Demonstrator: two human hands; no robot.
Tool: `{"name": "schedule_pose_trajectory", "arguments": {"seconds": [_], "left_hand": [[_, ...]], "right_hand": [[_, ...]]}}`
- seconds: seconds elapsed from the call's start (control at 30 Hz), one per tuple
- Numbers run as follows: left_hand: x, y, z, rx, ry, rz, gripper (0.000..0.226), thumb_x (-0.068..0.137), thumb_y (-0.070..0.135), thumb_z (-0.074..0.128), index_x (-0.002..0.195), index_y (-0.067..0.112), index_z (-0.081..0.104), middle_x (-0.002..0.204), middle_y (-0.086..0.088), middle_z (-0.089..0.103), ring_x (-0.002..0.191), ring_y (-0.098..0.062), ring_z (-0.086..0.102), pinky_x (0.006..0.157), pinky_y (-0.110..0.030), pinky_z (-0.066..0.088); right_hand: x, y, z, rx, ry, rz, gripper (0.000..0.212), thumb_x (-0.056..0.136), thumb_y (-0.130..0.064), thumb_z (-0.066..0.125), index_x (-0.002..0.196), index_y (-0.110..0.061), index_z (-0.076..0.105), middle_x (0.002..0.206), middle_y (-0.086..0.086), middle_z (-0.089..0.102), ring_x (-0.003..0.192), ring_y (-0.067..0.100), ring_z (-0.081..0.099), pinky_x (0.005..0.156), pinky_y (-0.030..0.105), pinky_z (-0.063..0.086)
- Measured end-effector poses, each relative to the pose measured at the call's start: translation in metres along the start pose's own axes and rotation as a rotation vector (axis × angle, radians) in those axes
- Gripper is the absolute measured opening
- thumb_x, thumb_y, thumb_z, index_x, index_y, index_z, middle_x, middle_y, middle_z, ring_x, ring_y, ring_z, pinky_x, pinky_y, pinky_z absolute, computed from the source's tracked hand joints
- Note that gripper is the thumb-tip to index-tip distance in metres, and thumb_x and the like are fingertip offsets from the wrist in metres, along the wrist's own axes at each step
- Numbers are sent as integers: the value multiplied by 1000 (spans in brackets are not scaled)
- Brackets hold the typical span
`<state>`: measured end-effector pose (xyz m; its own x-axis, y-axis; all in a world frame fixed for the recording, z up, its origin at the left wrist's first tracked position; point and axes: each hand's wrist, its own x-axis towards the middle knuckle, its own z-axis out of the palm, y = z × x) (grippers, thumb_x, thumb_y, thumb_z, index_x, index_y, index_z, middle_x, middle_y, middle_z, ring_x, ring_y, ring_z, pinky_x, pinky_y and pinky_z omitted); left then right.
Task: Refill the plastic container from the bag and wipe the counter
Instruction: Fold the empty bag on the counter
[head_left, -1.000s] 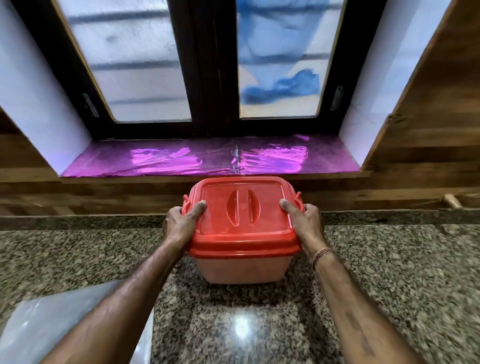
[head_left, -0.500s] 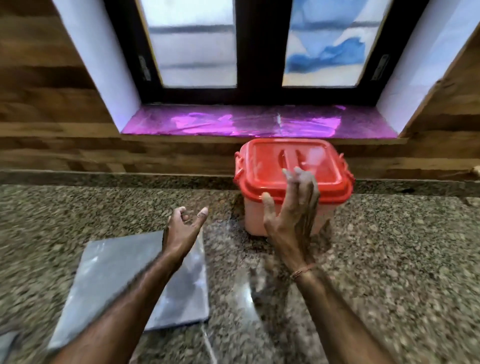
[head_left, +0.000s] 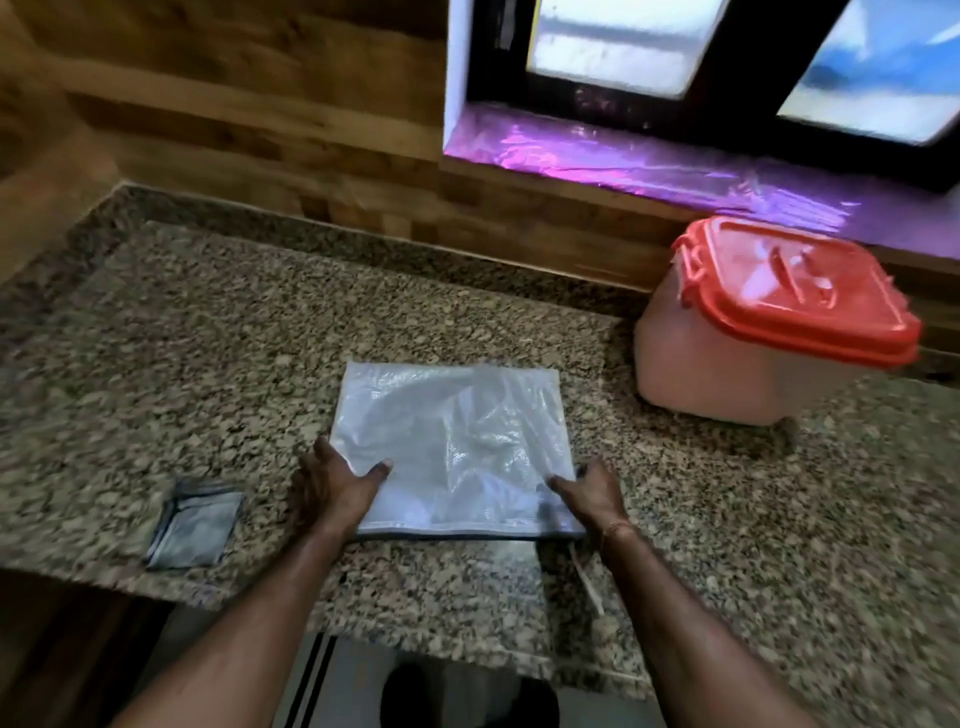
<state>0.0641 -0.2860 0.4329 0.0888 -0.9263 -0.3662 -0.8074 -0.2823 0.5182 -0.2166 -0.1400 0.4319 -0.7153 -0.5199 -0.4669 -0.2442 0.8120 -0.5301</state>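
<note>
The plastic container (head_left: 722, 364), pale with a red lid (head_left: 795, 296) closed on it, stands at the back right of the granite counter (head_left: 208, 332) below the window sill. A flat, translucent grey-white bag (head_left: 452, 441) lies on the counter in front of me. My left hand (head_left: 332, 483) is at the bag's near left corner, thumb lying on top and fingers straight along the left edge. At the near right corner is my right hand (head_left: 589, 493), its thumb resting on the bag. Neither hand lifts the bag.
A small folded grey cloth (head_left: 195, 525) lies on the counter left of the bag, near the front edge. A purple foil-covered window sill (head_left: 623, 156) runs behind the container. Wooden wall panels (head_left: 260, 104) close the back and left. The floor shows below the counter edge.
Both hands left the container's lid and came down to the near corners of the bag. My view swung left and down, so the container now sits at the right.
</note>
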Motion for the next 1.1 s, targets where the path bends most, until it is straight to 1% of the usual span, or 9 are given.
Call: {"name": "schedule_pose_trajectory", "arguments": {"seconds": [0.17,0.27,0.4,0.47,0.6,0.73,0.83,1.0,1.1], "left_hand": [[1,-23,2,-91,-65,12,115,73,51,85,157,2,22,156,-24,36,143,-41,37,114,-50,37],[-8,-27,4,-122,-93,6,118,76,46,85,159,2,14,160,-22,32,146,-39,35,116,-47,35],[-27,-35,8,-142,-105,-34,121,78,43,84,161,5,4,165,-19,22,150,-37,27,119,-47,31],[-41,-35,12,-151,-124,-59,124,80,41,83,161,6,-4,167,-18,17,152,-36,23,121,-46,29],[-74,-25,25,-159,-189,-67,127,83,38,82,159,9,-16,169,-17,3,155,-35,12,124,-44,21],[-105,-17,30,-72,-229,-56,130,80,42,83,160,9,-14,168,-17,-3,154,-36,12,121,-43,22],[-101,-19,21,168,-108,89,123,75,50,82,161,16,1,165,-14,8,148,-39,21,116,-52,30],[-73,-5,5,336,-105,206,96,84,50,74,158,15,24,158,-11,35,142,-34,31,110,-48,33],[-57,3,9,207,-184,161,74,83,44,78,145,16,47,134,-10,61,122,-30,54,102,-44,47]], "right_hand": [[-3,10,-5,408,-109,178,43,73,-39,86,84,-6,61,89,10,64,76,24,60,68,31,48],[-16,20,-9,976,-265,214,52,83,-46,78,111,-2,72,109,16,75,98,36,72,83,46,61],[-49,30,12,1522,-358,264,51,103,-41,53,139,-5,57,134,23,64,126,41,60,103,59,49],[-66,30,27,1508,-330,282,48,102,-32,55,141,-4,54,130,22,67,123,40,61,102,56,52],[-81,7,51,1237,-413,395,32,95,-21,66,124,-7,63,90,10,76,91,27,68,66,39,64],[-75,6,58,958,-359,346,26,95,-4,64,120,-1,59,100,17,69,90,34,66,73,50,61],[-59,24,52,777,-301,218,43,94,-5,66,133,9,55,126,22,66,112,38,66,99,53,54],[-48,40,12,576,-414,75,11,100,-2,57,107,-1,65,91,11,69,69,19,70,59,23,58],[-35,48,-1,387,-370,-15,20,101,-17,58,114,-4,67,98,9,72,78,20,67,72,29,55]]}}
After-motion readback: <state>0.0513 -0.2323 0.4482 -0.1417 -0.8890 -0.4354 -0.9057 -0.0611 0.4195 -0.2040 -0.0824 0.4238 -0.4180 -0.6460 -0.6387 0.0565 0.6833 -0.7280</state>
